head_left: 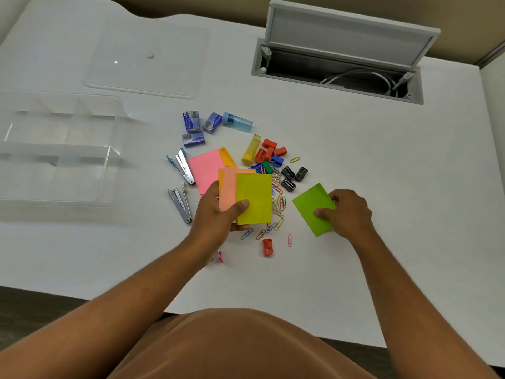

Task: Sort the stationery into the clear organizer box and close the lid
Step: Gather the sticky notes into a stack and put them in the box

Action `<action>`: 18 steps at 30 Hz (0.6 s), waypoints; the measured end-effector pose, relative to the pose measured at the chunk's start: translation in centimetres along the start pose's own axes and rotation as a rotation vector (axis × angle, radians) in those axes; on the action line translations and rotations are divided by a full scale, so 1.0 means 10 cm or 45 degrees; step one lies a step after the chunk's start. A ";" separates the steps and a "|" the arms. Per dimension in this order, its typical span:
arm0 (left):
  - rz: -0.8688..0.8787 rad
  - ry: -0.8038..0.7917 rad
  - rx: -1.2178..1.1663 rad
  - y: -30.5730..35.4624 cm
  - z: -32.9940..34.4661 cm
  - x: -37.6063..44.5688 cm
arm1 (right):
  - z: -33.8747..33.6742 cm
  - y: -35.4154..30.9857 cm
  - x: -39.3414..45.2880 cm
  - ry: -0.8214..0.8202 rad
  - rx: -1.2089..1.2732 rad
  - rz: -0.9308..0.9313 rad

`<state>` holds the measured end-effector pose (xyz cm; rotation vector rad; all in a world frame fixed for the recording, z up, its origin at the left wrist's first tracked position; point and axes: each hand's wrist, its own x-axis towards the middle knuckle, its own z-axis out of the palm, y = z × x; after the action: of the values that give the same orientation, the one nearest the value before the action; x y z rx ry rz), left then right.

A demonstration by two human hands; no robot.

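Note:
My left hand point(216, 212) holds a fanned stack of sticky-note pads point(252, 196), yellow-green on top, salmon and orange beneath. My right hand point(348, 212) grips a green sticky-note pad point(314, 205) lying on the white table. A pink pad point(205, 168) and an orange pad point(226, 157) lie behind the left hand. The clear organizer box point(62, 149) with dividers stands at the left, open, and its clear lid point(147, 58) lies flat behind it.
Two staplers point(181, 184), three blue staple boxes point(195, 128), a blue point(237, 122) and a yellow point(251, 150) tube, red, blue, green and black sharpeners point(293, 175) and several scattered paper clips point(278, 206) lie mid-table. An open cable hatch point(338, 75) sits at the back right.

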<state>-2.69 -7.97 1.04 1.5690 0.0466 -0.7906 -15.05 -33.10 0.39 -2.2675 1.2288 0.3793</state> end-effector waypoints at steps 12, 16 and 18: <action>-0.043 -0.104 -0.192 0.02 0.00 -0.03 | -0.04 -0.64 -0.55 -0.268 1.350 -0.222; -0.047 -0.129 -0.277 0.03 -0.03 -0.10 | 0.47 -1.04 -0.78 0.058 1.124 -0.232; -0.023 -0.122 -0.268 0.03 -0.08 -0.15 | 0.68 -1.20 -0.90 0.017 1.127 -0.272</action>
<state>-3.28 -6.67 2.04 1.3325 0.0717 -0.8462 -9.85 -17.64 2.84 -1.5909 0.8860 -0.2335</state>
